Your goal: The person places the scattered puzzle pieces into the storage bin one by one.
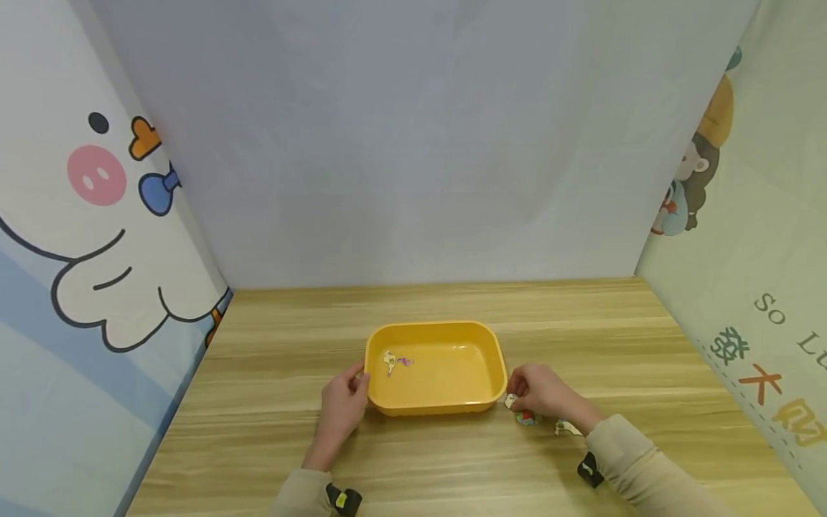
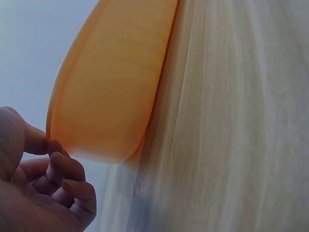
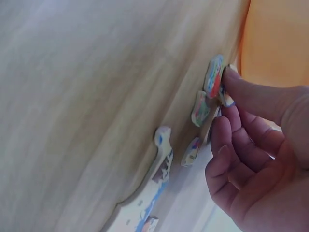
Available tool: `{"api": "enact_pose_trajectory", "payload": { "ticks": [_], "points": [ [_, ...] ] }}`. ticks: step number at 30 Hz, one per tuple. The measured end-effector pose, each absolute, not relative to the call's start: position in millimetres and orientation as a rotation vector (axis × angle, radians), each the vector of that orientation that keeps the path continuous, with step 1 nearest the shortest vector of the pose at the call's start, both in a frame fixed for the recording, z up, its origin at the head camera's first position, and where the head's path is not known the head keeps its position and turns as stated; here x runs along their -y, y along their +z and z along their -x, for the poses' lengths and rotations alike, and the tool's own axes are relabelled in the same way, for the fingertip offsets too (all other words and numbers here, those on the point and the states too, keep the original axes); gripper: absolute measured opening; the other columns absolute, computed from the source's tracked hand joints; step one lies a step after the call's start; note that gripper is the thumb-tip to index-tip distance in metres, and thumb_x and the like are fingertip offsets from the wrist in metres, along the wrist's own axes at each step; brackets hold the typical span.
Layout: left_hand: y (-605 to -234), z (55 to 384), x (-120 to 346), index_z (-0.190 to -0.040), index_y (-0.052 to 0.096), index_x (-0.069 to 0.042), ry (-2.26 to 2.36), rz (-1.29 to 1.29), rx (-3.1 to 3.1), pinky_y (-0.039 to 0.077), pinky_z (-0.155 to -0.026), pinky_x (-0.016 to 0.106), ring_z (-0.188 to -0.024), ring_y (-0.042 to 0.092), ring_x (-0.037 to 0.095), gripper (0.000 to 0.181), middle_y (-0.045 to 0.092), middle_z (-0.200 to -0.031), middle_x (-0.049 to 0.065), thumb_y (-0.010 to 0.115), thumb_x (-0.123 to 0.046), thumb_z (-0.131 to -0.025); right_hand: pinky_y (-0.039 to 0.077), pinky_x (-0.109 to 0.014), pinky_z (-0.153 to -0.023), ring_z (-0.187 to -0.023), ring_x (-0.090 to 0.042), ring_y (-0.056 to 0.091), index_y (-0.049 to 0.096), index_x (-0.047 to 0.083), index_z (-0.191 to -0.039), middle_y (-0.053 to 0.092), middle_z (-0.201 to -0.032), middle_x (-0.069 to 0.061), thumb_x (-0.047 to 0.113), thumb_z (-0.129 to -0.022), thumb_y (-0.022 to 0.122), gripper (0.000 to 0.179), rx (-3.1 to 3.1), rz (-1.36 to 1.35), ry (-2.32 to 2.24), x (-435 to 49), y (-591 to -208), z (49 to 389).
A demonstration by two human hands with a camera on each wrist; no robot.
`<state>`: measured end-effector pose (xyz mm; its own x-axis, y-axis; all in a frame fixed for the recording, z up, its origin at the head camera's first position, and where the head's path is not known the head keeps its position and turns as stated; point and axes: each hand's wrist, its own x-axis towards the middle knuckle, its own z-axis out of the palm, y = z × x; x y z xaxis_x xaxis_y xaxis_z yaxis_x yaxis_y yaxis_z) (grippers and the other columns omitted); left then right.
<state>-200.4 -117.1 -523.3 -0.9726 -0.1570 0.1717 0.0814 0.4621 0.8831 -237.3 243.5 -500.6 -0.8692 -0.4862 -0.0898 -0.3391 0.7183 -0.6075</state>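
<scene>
A yellow plastic tray [image 1: 434,410] stands on the wooden table. My left hand [image 1: 342,408] pinches its left rim between thumb and fingers, as the left wrist view also shows. Beyond the tray's right side, my right hand [image 1: 548,391] pinches a small flat printed piece [image 1: 510,401] just above the table. Right beside those fingers lies a red, blue and green piece [image 3: 214,75]. A greenish piece [image 3: 200,110], a small pale piece [image 3: 190,152] and a long white-and-blue piece [image 3: 145,200] lie close by. Inside the tray are a whitish piece [image 1: 390,360] and a small purple piece [image 1: 405,361].
The wood-grain table [image 1: 278,345] ends at a plain pale curtain [image 1: 413,158] behind. Printed cloth hangs on both sides, with a cartoon bird [image 1: 97,237] on the left and lettering on the right. Both wrists wear black bands.
</scene>
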Motion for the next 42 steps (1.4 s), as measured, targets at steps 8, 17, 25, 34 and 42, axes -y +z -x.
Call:
{"api": "enact_pose_trajectory", "payload": {
  "ticks": [8,17,25,34,42],
  "points": [
    [-521.1,199.0,116.1,-0.119,0.062,0.008,-1.527,-0.081,2.485,0.038,-0.044,0.022,-0.052,0.046,0.011,0.030,0.052,-0.067,0.002,0.058,-0.006,-0.093,0.049,-0.029,-0.063,-0.069,-0.011,0.056,0.064,0.009,-0.081,0.061,-0.076,0.002,0.001,-0.069,0.081,0.022,-2.737,0.628,-0.849,-244.4,-496.6,237.0],
    [-520.9,199.6,117.4,-0.119,0.062,0.007,-1.522,-0.082,2.494,0.038,-0.044,0.023,-0.052,0.045,0.011,0.030,0.053,-0.067,0.001,0.058,-0.007,-0.093,0.050,-0.030,-0.065,-0.071,-0.011,0.058,0.069,0.008,-0.082,0.064,-0.077,0.002,-0.001,-0.073,0.077,0.015,-2.738,0.665,-0.832,-244.1,-496.2,240.9],
    [-522.2,199.8,117.7,-0.119,0.063,0.006,-1.538,-0.075,2.480,0.039,-0.043,0.023,-0.051,0.045,0.011,0.030,0.053,-0.066,0.001,0.058,-0.006,-0.093,0.051,-0.030,-0.064,-0.069,-0.012,0.060,0.071,0.005,-0.082,0.065,-0.076,0.001,-0.004,-0.078,0.071,0.010,-2.733,0.684,-0.841,-243.4,-494.2,242.6],
    [-521.9,199.9,117.5,-0.120,0.062,0.006,-1.535,-0.077,2.482,0.039,-0.044,0.023,-0.052,0.046,0.012,0.030,0.054,-0.067,0.001,0.059,-0.006,-0.092,0.050,-0.031,-0.063,-0.069,-0.014,0.059,0.072,0.004,-0.084,0.066,-0.077,0.000,-0.003,-0.081,0.067,0.009,-2.755,0.546,-0.846,-247.7,-486.7,244.3],
    [-522.9,200.5,117.2,-0.119,0.062,0.007,-1.529,-0.064,2.469,0.040,-0.044,0.023,-0.052,0.046,0.011,0.030,0.054,-0.066,0.001,0.059,-0.006,-0.092,0.051,-0.032,-0.063,-0.071,-0.015,0.060,0.072,0.003,-0.089,0.067,-0.081,-0.002,0.000,-0.085,0.066,0.007,-2.751,0.497,-0.861,-253.3,-473.8,248.1]
  ]
}}
